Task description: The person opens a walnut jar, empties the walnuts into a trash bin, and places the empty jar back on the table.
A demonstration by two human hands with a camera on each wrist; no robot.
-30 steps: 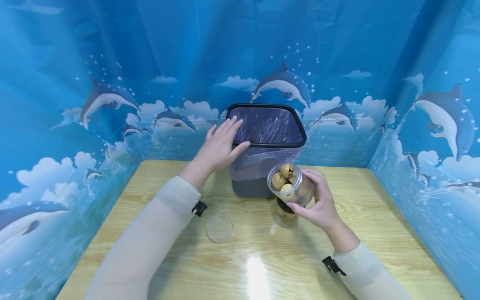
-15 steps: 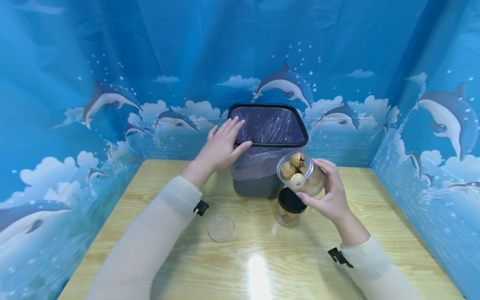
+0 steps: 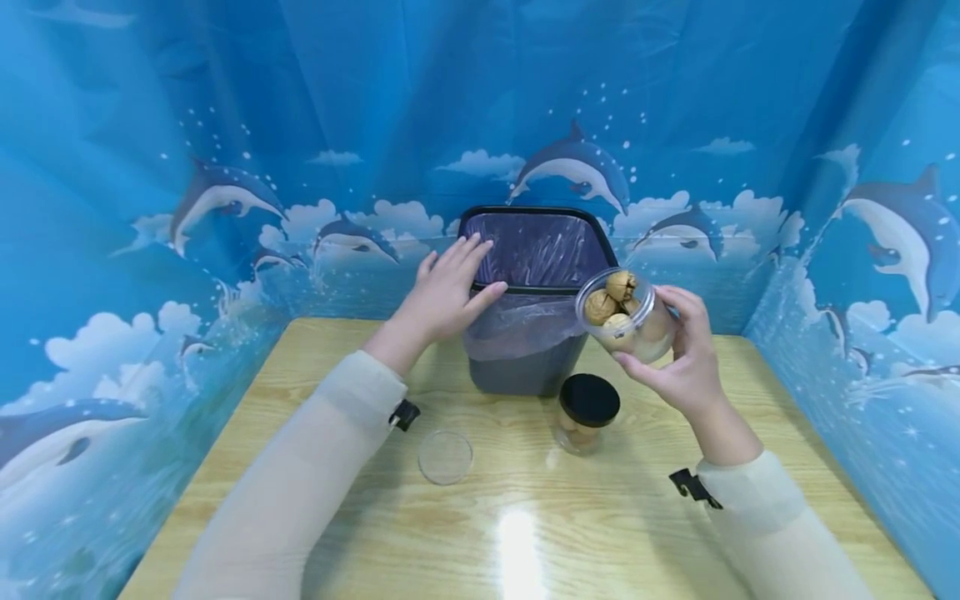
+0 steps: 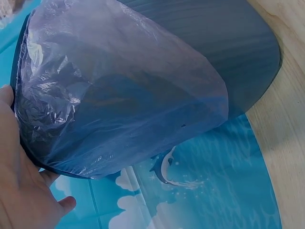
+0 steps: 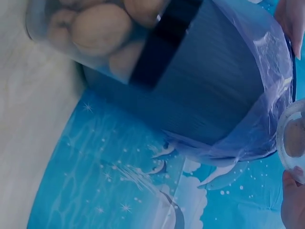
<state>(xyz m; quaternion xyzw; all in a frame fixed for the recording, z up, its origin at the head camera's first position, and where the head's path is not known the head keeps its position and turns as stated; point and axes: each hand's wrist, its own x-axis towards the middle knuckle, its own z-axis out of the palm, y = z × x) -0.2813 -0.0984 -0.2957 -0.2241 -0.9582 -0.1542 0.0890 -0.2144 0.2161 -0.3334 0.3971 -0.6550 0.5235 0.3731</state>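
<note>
My right hand (image 3: 686, 354) grips a clear, lidless jar (image 3: 654, 329) and tilts it, mouth towards the bin. Several walnuts (image 3: 600, 307) show in its opening, close to the front right corner of the bin's black rim. With fingers spread and fairly straight, my left hand (image 3: 446, 292) rests on the left side of the grey bin (image 3: 517, 373). A thin translucent bag (image 4: 119, 86) lines the bin and folds down over its outside. In the right wrist view only part of the held jar (image 5: 294, 136) shows, at the right edge.
A second jar with a black lid (image 3: 589, 400) stands on the wooden table in front of the bin, walnuts (image 5: 101, 29) inside it. A clear round lid (image 3: 446, 457) lies flat to its left. Blue dolphin-print curtains (image 3: 420, 100) enclose the table's back and sides.
My right hand has carried the open jar of walnuts up and to the right, uncovering the black-lidded jar beneath it in the head view. My left hand has stayed at the bin's rim.
</note>
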